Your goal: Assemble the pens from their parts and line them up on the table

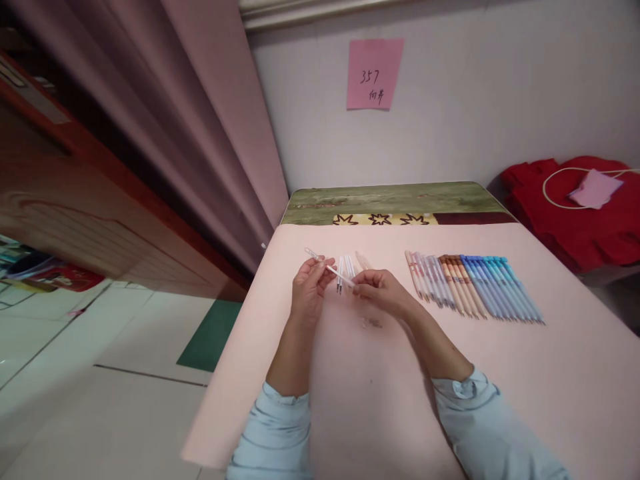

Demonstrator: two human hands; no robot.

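My left hand and my right hand meet over a pink table. Both are closed on one thin clear pen tube that runs between them, its far end sticking out past the left fingers. Just beyond the hands lie a few loose pen refills and a pale pen barrel. A tiny part, too small to name, rests on the table below my right wrist. Right of the hands, a row of several pens lies side by side, going from white through orange to blue.
A green patterned cloth covers the far end of the table against the wall. A pink note hangs on the wall. Red fabric with a pink card lies at the right. A curtain and tiled floor are at the left.
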